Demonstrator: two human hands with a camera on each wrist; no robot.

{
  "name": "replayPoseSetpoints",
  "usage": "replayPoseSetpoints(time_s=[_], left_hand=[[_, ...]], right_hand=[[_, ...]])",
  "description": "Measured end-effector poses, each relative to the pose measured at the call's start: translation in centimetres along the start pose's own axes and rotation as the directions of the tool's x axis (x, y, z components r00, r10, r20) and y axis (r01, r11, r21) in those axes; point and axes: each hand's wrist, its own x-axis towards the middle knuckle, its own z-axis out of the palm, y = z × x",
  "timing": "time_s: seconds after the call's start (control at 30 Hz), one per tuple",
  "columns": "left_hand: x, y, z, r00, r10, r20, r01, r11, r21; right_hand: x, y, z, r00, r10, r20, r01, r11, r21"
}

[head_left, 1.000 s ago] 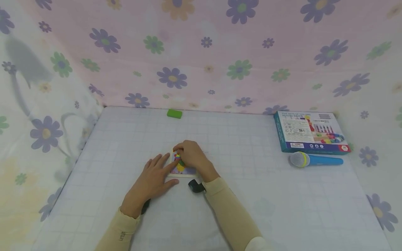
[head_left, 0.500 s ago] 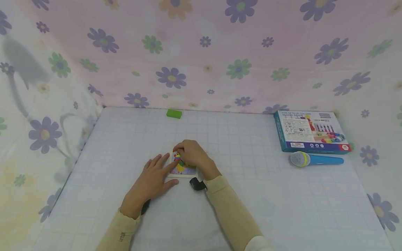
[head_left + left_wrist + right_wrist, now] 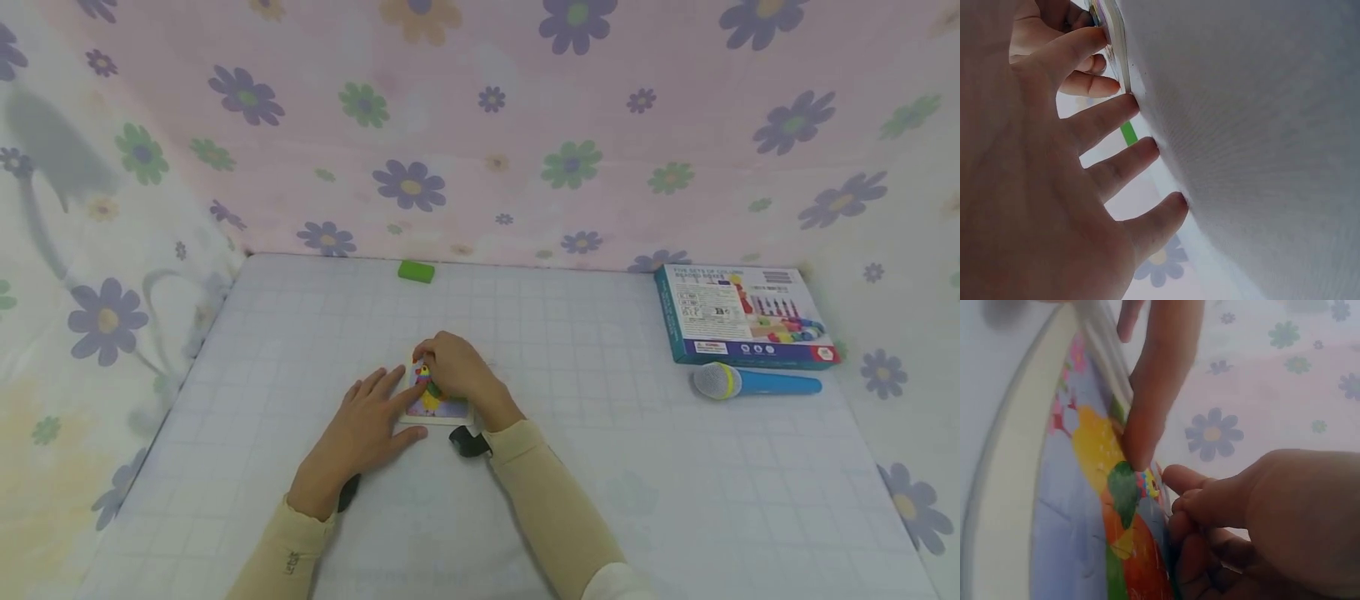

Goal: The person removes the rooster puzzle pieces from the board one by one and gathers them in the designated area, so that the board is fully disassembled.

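A small jigsaw puzzle (image 3: 438, 409) with a pale frame and a colourful rooster picture lies on the table, between both hands. My left hand (image 3: 367, 429) is spread out flat, its index fingertip resting on the picture and its other fingers on the cloth to the left. In the right wrist view that index finger (image 3: 1154, 394) touches the picture beside a green patch. My right hand (image 3: 459, 367) bends over the puzzle from the right, its curled fingers and thumb pinching at the upper left edge. The hand hides the puzzle's upper right part.
A green block (image 3: 416, 272) lies at the table's back edge. At the back right are a bead-set box (image 3: 750, 317) and, in front of it, a blue toy microphone (image 3: 757, 382). A black wrist camera (image 3: 468, 442) sits under the right wrist. Flowered cloth walls (image 3: 495, 133) enclose the table.
Both hands stay at the same spot on the puzzle. Only slight shifts of the right hand and wrist show.
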Motion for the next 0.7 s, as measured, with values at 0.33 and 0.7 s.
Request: replayPoseSetpoints(time_s=[0.33,0.7], left_hand=[[-0.06,0.12,-0.12,1.000,0.006,-0.003,-0.006,1.000,0.005],[-0.06,-0.05,-0.05,1.000,0.005,0.006,-0.005,1.000,-0.014]], right_hand=[[-0.27,0.37,0.25,0.998,0.023,-0.055,-0.018,0.997,0.081],[-0.46,0.18,0.20,0.999,-0.018,-0.033,0.019,0.999,0.033]])
